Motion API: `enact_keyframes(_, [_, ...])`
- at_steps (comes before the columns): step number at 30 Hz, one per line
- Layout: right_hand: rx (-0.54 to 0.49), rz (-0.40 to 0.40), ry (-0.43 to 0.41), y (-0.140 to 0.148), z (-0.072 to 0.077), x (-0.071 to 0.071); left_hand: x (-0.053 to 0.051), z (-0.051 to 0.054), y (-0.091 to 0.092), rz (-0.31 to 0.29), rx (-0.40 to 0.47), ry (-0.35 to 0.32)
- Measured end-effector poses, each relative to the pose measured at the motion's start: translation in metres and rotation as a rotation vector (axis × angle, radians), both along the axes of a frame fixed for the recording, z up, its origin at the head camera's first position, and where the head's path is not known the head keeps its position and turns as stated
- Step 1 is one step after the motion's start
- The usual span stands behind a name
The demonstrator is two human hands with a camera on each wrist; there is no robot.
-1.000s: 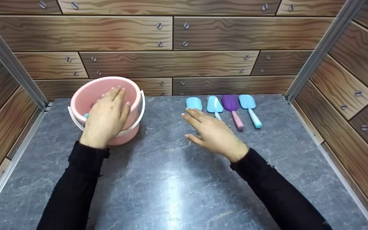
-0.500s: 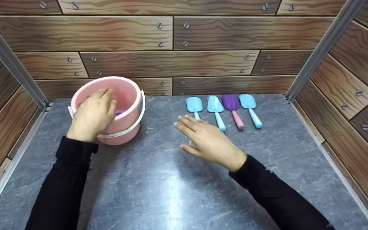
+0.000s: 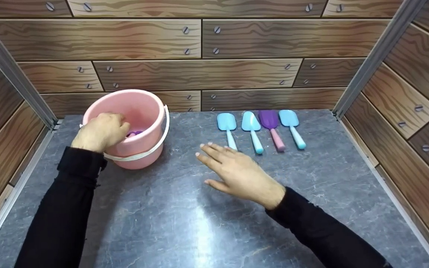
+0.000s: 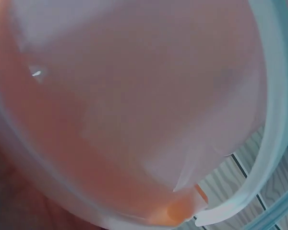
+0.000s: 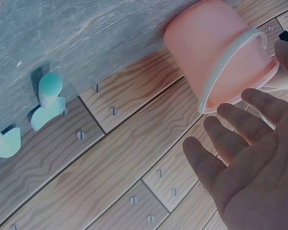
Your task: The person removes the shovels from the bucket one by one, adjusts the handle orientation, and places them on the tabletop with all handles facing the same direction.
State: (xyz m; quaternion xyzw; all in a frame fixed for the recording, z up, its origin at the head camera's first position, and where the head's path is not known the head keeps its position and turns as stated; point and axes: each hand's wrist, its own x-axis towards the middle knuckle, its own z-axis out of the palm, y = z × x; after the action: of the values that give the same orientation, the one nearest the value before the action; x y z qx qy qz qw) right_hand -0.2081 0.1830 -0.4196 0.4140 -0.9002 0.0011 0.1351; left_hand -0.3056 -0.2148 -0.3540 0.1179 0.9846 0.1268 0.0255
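A pink bucket (image 3: 143, 149) with a white handle stands at the left; something purple (image 3: 135, 133) shows inside it. My left hand (image 3: 101, 132) reaches over its near left rim, fingers down inside and hidden. The left wrist view is filled by the bucket's pink wall (image 4: 134, 96), with no fingers distinguishable. My right hand (image 3: 242, 175) hovers palm down, fingers spread, holding nothing, just in front of the leftmost blue shovel (image 3: 226, 122). In the right wrist view the right hand (image 5: 259, 163) has its fingers extended, with the bucket (image 5: 206, 48) beyond.
Right of the leftmost shovel lie a second blue one (image 3: 251, 122), a purple one with a pink handle (image 3: 269, 119) and another blue one (image 3: 289, 118), in a row on the grey table (image 3: 162, 223). Wood-patterned walls (image 3: 162, 74) enclose the back and sides.
My left hand has moved left and lowered further into the bucket, uncovering the purple thing. My right hand has drifted left and nearer, uncovering more of the shovel handles.
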Motion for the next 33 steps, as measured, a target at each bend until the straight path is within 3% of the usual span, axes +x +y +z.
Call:
enact_keyframes(7, [0.008,0.017,0.010,-0.002,-0.002,0.003,-0.009,0.012,-0.001,-0.026,-0.130,-0.206])
enact_keyframes(12, [0.008,0.019,0.011,-0.003,-0.003,0.003,-0.017,0.015,0.000,0.001,-0.160,-0.272])
enact_keyframes(16, [0.018,0.017,0.015,-0.004,-0.003,0.004,-0.020,0.016,-0.002,-0.003,-0.161,-0.280])
enact_keyframes(24, [0.020,0.010,0.007,-0.005,-0.005,0.004,-0.007,0.017,-0.004,0.013,-0.105,-0.198])
enact_keyframes(33, [0.024,0.016,-0.016,-0.005,-0.006,0.003,-0.005,0.015,-0.002,0.020,-0.131,-0.195])
